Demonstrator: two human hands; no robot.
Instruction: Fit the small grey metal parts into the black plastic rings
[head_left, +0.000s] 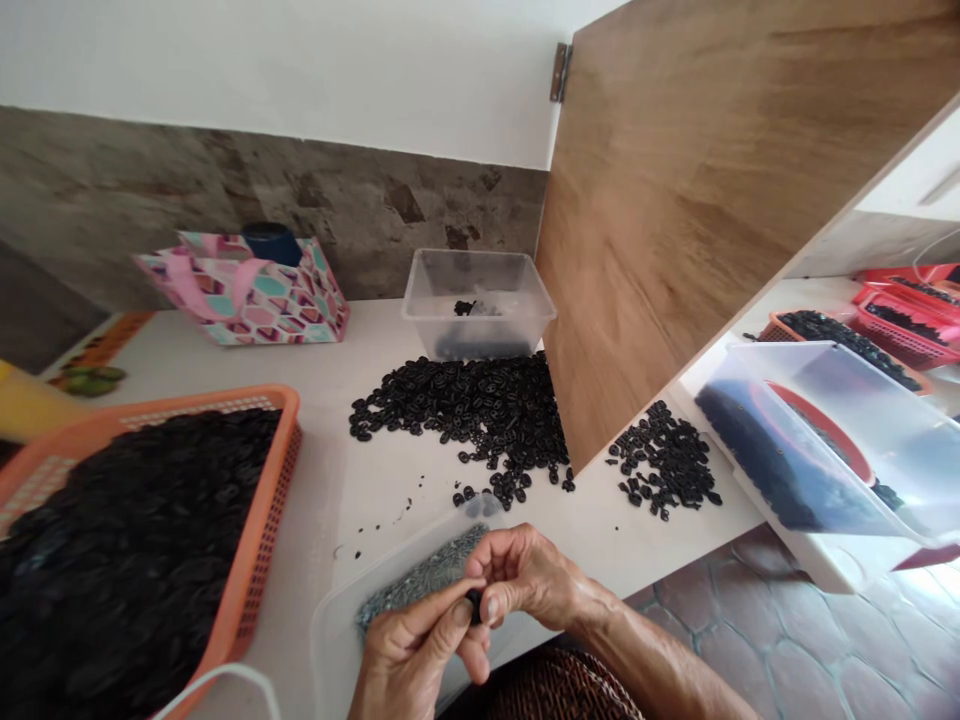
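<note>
Near the bottom middle, my left hand (pixel 420 645) pinches a small black plastic piece (pixel 475 606) between thumb and finger. My right hand (pixel 531 578) is closed on the same piece from the other side, its thumb and fingers pressed close. Whether a smaller part is also in my fingers cannot be made out. Below my hands sits a shallow clear tray (pixel 334 610) with many small silvery metal parts (pixel 431 565). Just beyond it, a wide heap of black oval pieces with holes (pixel 480 400) lies on the white table (pixel 330 370).
An orange basket (pixel 289 440) full of black pieces stands at left. A clear bin (pixel 480 275) and patterned bag (pixel 277 305) are at the back. A wooden partition (pixel 712 190) divides the table; beyond it are a smaller black pile (pixel 667 460) and a large clear bin (pixel 795 400).
</note>
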